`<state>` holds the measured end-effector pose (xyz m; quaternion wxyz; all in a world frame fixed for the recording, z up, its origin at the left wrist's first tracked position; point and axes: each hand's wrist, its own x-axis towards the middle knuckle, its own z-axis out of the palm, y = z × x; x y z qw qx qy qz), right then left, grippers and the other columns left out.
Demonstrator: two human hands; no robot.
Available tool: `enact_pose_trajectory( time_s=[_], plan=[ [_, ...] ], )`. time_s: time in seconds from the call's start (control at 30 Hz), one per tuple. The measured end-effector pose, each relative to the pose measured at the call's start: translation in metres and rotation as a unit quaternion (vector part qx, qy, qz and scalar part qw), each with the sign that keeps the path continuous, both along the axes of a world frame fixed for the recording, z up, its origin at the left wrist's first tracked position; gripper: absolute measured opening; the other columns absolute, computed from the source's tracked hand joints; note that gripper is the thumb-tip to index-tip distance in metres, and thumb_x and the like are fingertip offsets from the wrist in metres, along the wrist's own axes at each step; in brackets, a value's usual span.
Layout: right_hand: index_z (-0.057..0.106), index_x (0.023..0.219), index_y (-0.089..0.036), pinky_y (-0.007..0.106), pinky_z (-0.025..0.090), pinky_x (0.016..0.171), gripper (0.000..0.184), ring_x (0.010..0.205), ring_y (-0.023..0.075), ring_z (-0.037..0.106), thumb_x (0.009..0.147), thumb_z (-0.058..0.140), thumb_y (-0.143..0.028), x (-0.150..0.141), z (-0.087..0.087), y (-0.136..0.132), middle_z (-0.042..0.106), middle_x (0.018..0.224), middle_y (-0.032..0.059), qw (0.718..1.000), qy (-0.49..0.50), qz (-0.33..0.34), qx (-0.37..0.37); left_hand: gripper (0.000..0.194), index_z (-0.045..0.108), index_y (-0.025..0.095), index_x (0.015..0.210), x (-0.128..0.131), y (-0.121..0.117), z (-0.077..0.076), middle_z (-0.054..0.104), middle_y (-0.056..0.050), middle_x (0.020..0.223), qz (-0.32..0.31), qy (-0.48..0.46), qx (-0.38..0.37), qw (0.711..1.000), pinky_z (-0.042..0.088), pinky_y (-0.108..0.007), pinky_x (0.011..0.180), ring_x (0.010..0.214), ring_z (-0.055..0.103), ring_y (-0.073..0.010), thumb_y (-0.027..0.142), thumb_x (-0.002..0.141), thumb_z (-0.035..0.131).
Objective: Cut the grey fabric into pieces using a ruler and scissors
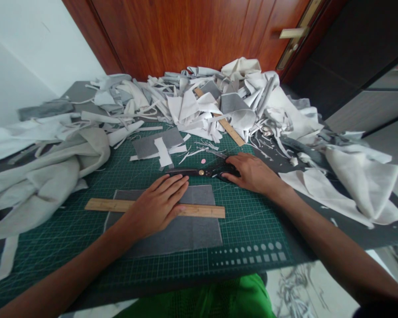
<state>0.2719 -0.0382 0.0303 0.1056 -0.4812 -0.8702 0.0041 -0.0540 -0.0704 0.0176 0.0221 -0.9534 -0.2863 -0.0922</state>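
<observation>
left hand (155, 207) spread on ruler (202, 211) over fabric (185, 234); right hand (252, 173) closed on scissors (194, 172); slack pressure could have let ruler slip.

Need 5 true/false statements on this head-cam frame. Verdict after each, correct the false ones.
1. The left hand presses a wooden ruler onto a gray fabric piece. True.
2. The right hand is on the ruler. False: it rests on the black-handled scissors.
3. The scissors stand upright. False: they lie flat on the green cutting mat.
4. A second wooden ruler lies partly under fabric scraps. True.
5. A small pink piece lies on the mat. True.
</observation>
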Motion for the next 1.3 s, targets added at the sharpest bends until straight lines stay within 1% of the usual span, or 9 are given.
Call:
enact_pose_trajectory(
  time_s=[0.2,0.3,0.4,0.5,0.63,0.73,0.93,1.1,1.3],
  plan=[
    [0.066,0.111,-0.017,0.044,0.052,0.09,0.035,0.101,0.0292,0.066,0.099,0.054,-0.047,0.0,-0.001,0.0,0.072,0.103,0.0138,1.0,-0.003,0.004,0.005,0.045,0.066,0.011,0.134,-0.002,0.001,0.007,0.066,-0.016,0.138,0.051,-0.017,0.04,0.998,0.039,-0.052,0.116,0.133,0.055,-0.0321,0.034,0.105,0.041],
    [0.066,0.111,-0.016,0.043,0.051,0.091,0.036,0.102,0.029,0.066,0.099,0.054,-0.048,0.0,0.0,-0.001,0.072,0.104,0.0138,1.0,-0.006,0.001,0.008,0.04,0.07,0.009,0.127,-0.004,0.002,0.008,0.071,-0.015,0.13,0.058,-0.022,0.057,0.996,0.042,-0.052,0.114,0.127,0.058,-0.0313,0.027,0.105,0.041],
    [0.065,0.112,-0.016,0.043,0.051,0.091,0.037,0.101,0.029,0.066,0.1,0.054,-0.048,0.001,0.0,-0.001,0.072,0.102,0.0134,1.0,-0.011,0.0,0.009,0.036,0.071,0.01,0.124,-0.008,0.006,0.009,0.072,-0.014,0.125,0.059,-0.043,0.049,0.996,0.046,-0.05,0.109,0.125,0.059,-0.0302,0.022,0.104,0.044],
    [0.065,0.113,-0.016,0.044,0.051,0.091,0.037,0.101,0.029,0.066,0.099,0.054,-0.049,0.002,0.0,0.0,0.073,0.105,0.0135,1.0,-0.009,0.001,0.009,0.031,0.071,0.016,0.122,-0.013,0.009,0.011,0.072,-0.011,0.122,0.035,-0.067,0.001,0.997,0.049,-0.046,0.106,0.121,0.06,-0.0274,0.023,0.104,0.046],
    [0.066,0.113,-0.016,0.044,0.05,0.092,0.038,0.102,0.0289,0.066,0.099,0.054,-0.049,0.002,0.0,0.001,0.073,0.106,0.0134,1.0,-0.013,-0.003,0.009,0.031,0.067,0.021,0.129,-0.017,0.01,0.012,0.071,-0.008,0.12,-0.047,-0.073,-0.079,0.993,0.05,-0.04,0.103,0.114,0.061,-0.0235,0.031,0.104,0.052],
    [0.066,0.113,-0.017,0.044,0.05,0.093,0.037,0.103,0.029,0.066,0.099,0.054,-0.049,0.002,0.0,0.0,0.073,0.106,0.0129,1.0,-0.018,-0.009,0.014,0.037,0.063,0.023,0.134,-0.019,0.009,0.011,0.07,-0.008,0.121,-0.081,-0.061,-0.095,0.99,0.05,-0.038,0.099,0.112,0.061,-0.0236,0.039,0.101,0.059],
    [0.066,0.113,-0.017,0.045,0.048,0.096,0.037,0.104,0.0292,0.066,0.099,0.056,-0.049,0.002,-0.001,-0.001,0.074,0.11,0.0128,0.999,-0.024,-0.009,0.025,0.023,0.068,0.022,0.118,-0.016,0.007,0.011,0.07,-0.006,0.109,-0.074,-0.048,-0.091,0.992,0.049,-0.034,0.092,0.1,0.064,-0.0211,0.034,0.102,0.057],
    [0.067,0.111,-0.017,0.045,0.046,0.092,0.039,0.099,0.0295,0.066,0.098,0.057,-0.052,0.002,-0.002,0.001,0.074,0.102,0.0125,0.999,-0.025,-0.008,0.037,0.023,0.067,0.02,0.115,-0.012,0.004,0.012,0.07,-0.006,0.107,-0.051,-0.043,-0.1,0.993,0.048,-0.034,0.092,0.097,0.064,-0.0207,0.035,0.103,0.054],
    [0.067,0.11,-0.018,0.042,0.045,0.092,0.038,0.099,0.028,0.066,0.096,0.059,-0.052,0.002,-0.004,0.003,0.075,0.103,0.0105,0.999,-0.019,-0.012,0.046,0.022,0.067,0.02,0.113,-0.01,0.001,0.01,0.071,-0.005,0.104,-0.05,-0.05,-0.103,0.992,0.047,-0.034,0.09,0.096,0.064,-0.0204,0.036,0.103,0.055]
  ],
)
